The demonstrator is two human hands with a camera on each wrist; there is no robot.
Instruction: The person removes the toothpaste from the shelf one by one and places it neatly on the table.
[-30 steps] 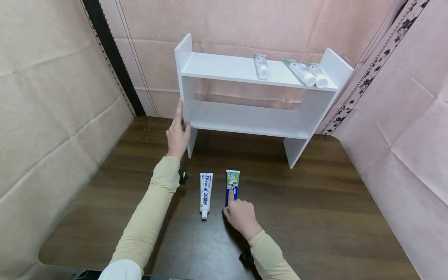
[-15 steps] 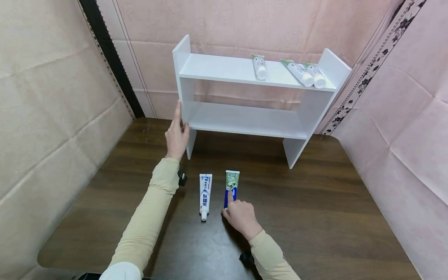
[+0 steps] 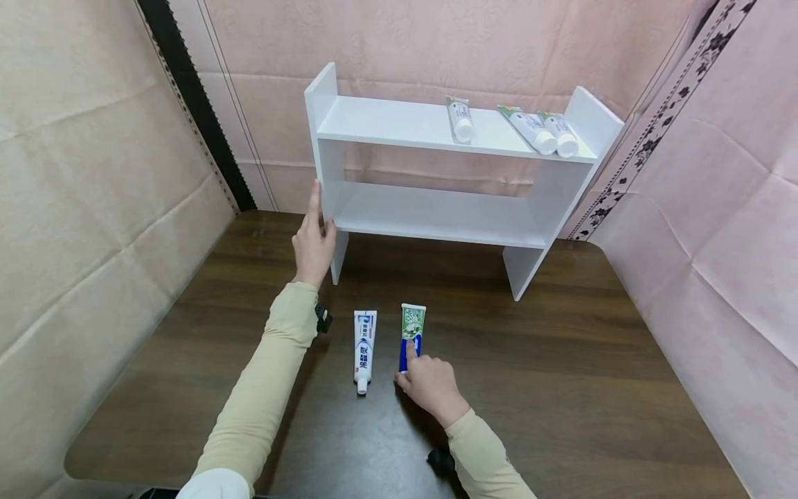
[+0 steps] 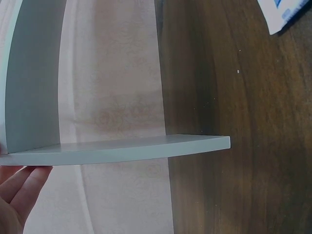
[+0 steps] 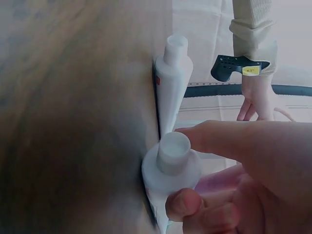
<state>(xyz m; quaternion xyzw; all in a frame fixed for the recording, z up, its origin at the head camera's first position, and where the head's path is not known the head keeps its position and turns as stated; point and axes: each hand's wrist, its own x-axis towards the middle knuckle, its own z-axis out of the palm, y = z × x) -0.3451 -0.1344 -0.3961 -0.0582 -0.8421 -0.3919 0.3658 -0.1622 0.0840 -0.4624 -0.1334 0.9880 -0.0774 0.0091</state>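
Observation:
A white two-tier shelf point(image 3: 436, 215) stands on the wooden table. My left hand point(image 3: 314, 246) holds its left side panel, straight fingers along the outer face and thumb at the front edge; in the left wrist view the fingers point(image 4: 30, 187) touch the panel point(image 4: 122, 150). My right hand point(image 3: 430, 388) grips a green, white and blue toothpaste tube point(image 3: 413, 322) lying flat on the table. The index finger extends on top; thumb and another finger flank the cap end point(image 5: 170, 168). To its left lies a white and blue toothpaste tube point(image 3: 364, 346), untouched, cap toward me.
On the shelf's upper board lie three tubes: one near the middle point(image 3: 461, 121) and two close together, a slanted tube point(image 3: 528, 128) and a tube at the right end point(image 3: 559, 134). Pink cloth walls point(image 3: 449, 41) surround the table.
Both hands keep their places on the shelf panel and the tube. The head view has shifted very slightly.

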